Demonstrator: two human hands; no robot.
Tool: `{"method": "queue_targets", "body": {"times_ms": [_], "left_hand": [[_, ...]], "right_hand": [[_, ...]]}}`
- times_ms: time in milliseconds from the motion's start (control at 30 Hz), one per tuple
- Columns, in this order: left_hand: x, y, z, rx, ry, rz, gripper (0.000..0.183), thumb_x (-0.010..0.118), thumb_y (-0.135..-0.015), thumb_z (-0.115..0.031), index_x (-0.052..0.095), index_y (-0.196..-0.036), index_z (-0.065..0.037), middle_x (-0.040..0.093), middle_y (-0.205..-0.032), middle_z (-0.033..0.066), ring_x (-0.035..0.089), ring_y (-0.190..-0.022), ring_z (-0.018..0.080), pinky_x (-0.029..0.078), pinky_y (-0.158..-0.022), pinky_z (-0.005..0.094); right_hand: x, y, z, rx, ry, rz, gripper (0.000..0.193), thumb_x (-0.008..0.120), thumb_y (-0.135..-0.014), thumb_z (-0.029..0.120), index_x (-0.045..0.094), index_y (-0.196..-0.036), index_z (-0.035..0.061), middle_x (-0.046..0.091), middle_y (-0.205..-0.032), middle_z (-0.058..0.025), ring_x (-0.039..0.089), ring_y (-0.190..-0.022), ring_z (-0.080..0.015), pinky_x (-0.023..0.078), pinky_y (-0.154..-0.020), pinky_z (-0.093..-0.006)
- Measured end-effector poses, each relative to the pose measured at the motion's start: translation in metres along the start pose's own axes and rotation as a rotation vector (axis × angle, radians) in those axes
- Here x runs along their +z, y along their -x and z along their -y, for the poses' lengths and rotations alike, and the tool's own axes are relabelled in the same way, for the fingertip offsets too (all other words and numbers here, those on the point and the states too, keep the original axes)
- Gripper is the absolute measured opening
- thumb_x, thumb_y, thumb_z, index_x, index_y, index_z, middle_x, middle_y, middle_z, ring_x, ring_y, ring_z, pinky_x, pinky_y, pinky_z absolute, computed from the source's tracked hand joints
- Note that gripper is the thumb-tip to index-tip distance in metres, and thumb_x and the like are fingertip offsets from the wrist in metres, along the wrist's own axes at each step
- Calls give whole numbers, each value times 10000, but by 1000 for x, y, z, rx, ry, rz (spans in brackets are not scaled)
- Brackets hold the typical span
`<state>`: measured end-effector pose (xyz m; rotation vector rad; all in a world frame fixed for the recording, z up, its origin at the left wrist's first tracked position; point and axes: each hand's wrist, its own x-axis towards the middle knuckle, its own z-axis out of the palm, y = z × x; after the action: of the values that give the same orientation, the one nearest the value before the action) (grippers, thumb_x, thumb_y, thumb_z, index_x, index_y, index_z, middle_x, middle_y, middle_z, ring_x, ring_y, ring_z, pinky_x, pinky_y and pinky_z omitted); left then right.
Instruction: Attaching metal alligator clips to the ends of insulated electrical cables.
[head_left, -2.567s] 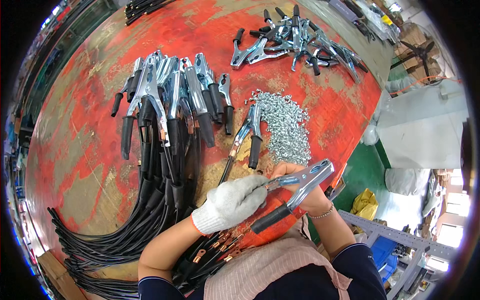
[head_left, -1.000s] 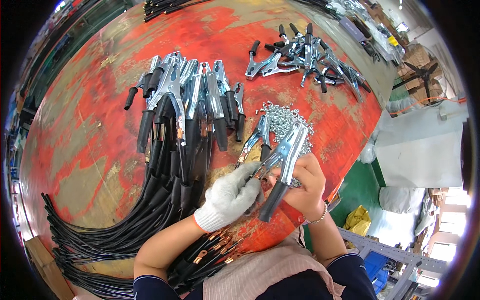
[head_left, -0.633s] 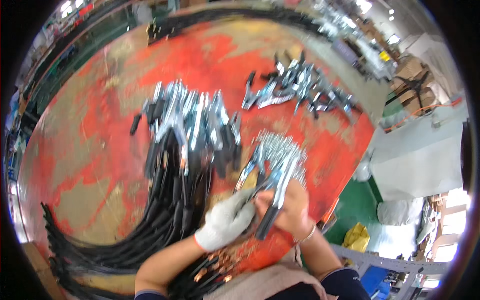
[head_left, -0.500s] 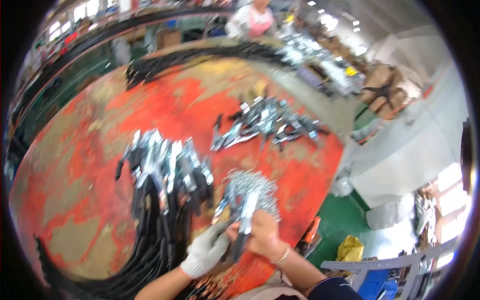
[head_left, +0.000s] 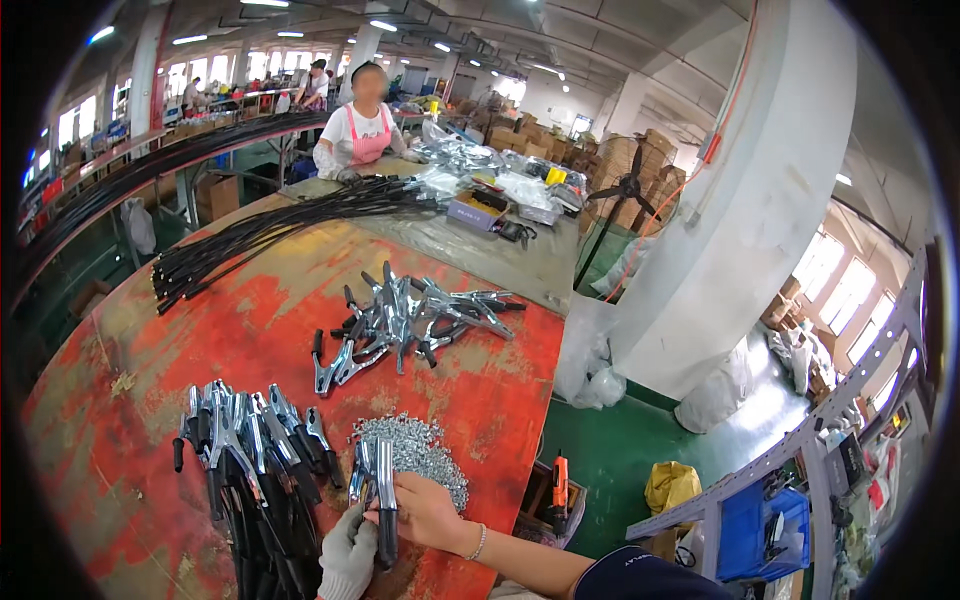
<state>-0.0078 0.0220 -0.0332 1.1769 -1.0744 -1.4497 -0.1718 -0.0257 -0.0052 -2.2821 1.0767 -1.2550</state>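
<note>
A metal battery clamp (head_left: 386,480) with black handle grips stands upright between my two hands. My gloved left hand (head_left: 350,556) closes on its lower part from the left. From the right, the bare fingers of my right hand (head_left: 428,512) wrap round it, partly hiding it. Right behind the clamp lies a heap of small shiny screws or nuts (head_left: 425,452). Left of my hands, several clamps (head_left: 235,440) rest together with black cables (head_left: 262,545) running toward me. Farther off is a pile of loose clamps (head_left: 400,318).
The worn red table (head_left: 110,480) ends at a right edge, beside which an orange-handled tool (head_left: 561,480) stands. Black cables (head_left: 290,225) lie across the far side. Behind them a person in a pink apron (head_left: 368,145) stands by bagged parts and a small box (head_left: 478,208).
The view has swung upward and to the right, so the table and hands appear farther left and lower. Both hands stay on the clamp. The blur has gone.
</note>
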Motion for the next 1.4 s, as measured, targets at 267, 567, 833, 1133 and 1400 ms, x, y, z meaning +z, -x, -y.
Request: {"method": "queue_targets", "body": {"times_ms": [267, 567, 833, 1133, 1400], "left_hand": [[0, 2, 3, 149, -141, 10, 348, 478, -980, -69, 512, -1298, 67, 641, -1059, 56, 573, -922, 88, 469, -815, 230], [-8, -3, 25, 86, -61, -26, 344, 508, -957, -59, 529, -1282, 50, 616, -995, 13, 545, -863, 62, 455, -770, 205], [-4, 2, 10, 63, -161, -11, 362, 519, -952, -89, 526, -1288, 45, 632, -999, 31, 565, -875, 72, 472, -759, 217], [0, 4, -3, 6, -192, -12, 355, 523, -957, -105, 537, -1287, 27, 649, -1013, 55, 579, -907, 91, 479, -777, 233], [-4, 2, 13, 63, -84, -17, 374, 542, -957, -130, 542, -1297, 25, 627, -934, 9, 548, -807, 51, 451, -699, 204]], "right_hand": [[6, 12, -6, 9, -7, -17, 181, 796, -761, 157, 705, -911, 110, 626, -841, -86, 602, -736, -274, 476, -623, -360], [9, 11, -4, 14, -108, -14, 189, 807, -752, 162, 718, -911, 113, 648, -882, -87, 623, -780, -255, 500, -668, -339], [11, 11, -9, 23, -93, -7, 197, 790, -745, 205, 720, -914, 134, 656, -876, -62, 634, -769, -250, 511, -658, -343], [5, 7, -10, -35, -75, 16, 193, 798, -728, 176, 726, -903, 138, 652, -847, -59, 625, -750, -249, 503, -640, -343], [11, 9, -11, 3, -49, -3, 218, 800, -726, 222, 720, -913, 144, 650, -860, -44, 626, -756, -239, 520, -648, -342]]}}
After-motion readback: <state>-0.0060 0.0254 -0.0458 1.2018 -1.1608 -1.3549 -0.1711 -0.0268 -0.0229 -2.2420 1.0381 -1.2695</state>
